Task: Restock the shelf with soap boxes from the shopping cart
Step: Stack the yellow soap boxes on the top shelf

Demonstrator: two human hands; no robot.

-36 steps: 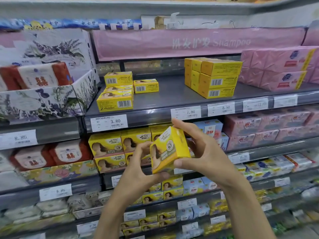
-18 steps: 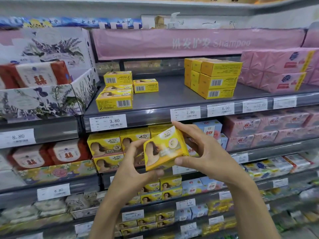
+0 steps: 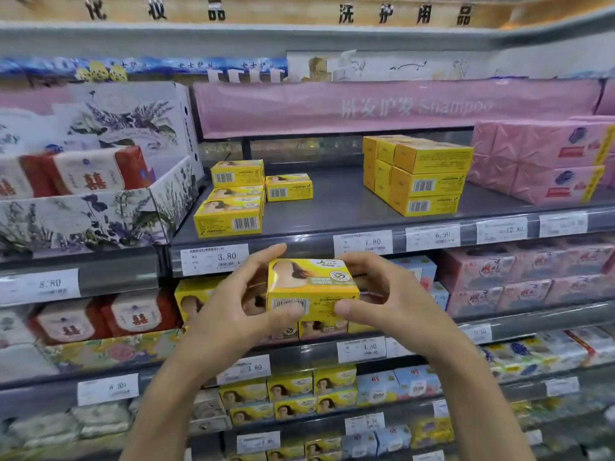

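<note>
Left hand [image 3: 229, 314]: thumb on barcode face, fingers curled round left end of soap box [image 3: 311, 284].
Right hand [image 3: 382, 294]: thumb and fingers pinching right end.
Box: held level before price rail [image 3: 299, 252], just below grey shelf [image 3: 336, 207]; not yet placed.
Stocked: matching boxes [image 3: 233, 207] stacked at shelf left, lone box [image 3: 289, 187] beside.
Cart: out of view; remainder unknown.
Room: bare stretch between lone box and yellow stack [image 3: 422, 174]; rail lip to clear.

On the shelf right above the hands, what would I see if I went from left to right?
pile of small yellow soap boxes → single small yellow soap box → stack of bigger yellow boxes → pink wrapped packs
</note>
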